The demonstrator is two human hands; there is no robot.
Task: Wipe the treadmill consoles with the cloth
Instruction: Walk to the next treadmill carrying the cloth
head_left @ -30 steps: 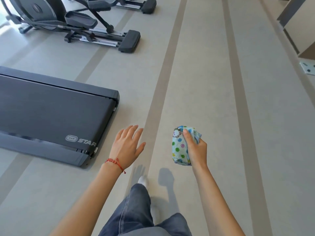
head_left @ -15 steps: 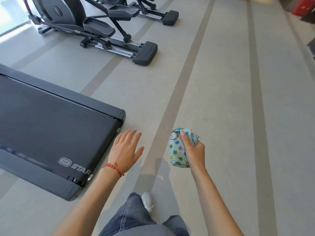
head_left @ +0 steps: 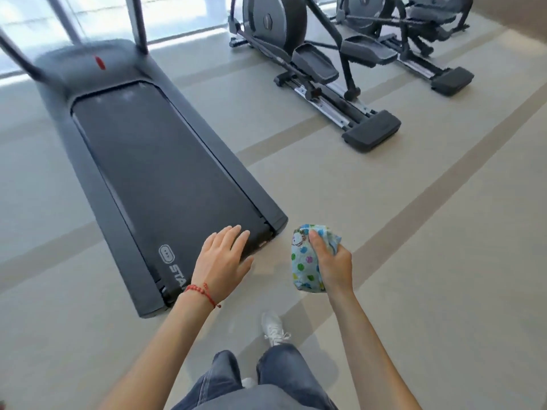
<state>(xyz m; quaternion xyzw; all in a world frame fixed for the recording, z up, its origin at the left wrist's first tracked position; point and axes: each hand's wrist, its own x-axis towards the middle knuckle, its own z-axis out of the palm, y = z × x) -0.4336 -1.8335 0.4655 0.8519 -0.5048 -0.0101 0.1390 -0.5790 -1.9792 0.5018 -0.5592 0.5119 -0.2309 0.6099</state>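
Standing at the rear of a treadmill (head_left: 165,173), lower centre of frame, with no wiping under way. Right hand (head_left: 333,264) is clenched round a bunched cloth (head_left: 305,261), blue with coloured dots, held in the air right of centre, over the floor (head_left: 444,261). Left hand (head_left: 222,261) hangs with fingers straight and together, palm down, gripping nothing; it overlaps the belt's near corner in the picture, but contact cannot be told. A red bracelet (head_left: 199,291) sits on that wrist.

Treadmill runs from lower centre up to upper left. Only the belt, the motor hood and the lower part of the uprights show; the console itself is out of frame above the upper left edge. Two ellipticals (head_left: 310,63) stand across the upper right, well apart from the cloth.

Judgement: for this machine the wipe is not yet begun. Cloth is nowhere near a console. Whether other consoles are already wiped cannot be told here. Left to do: get to the front end, raise the cloth to the panel, wipe it.

One white shoe (head_left: 272,325) and jeans (head_left: 266,380) show at bottom centre.
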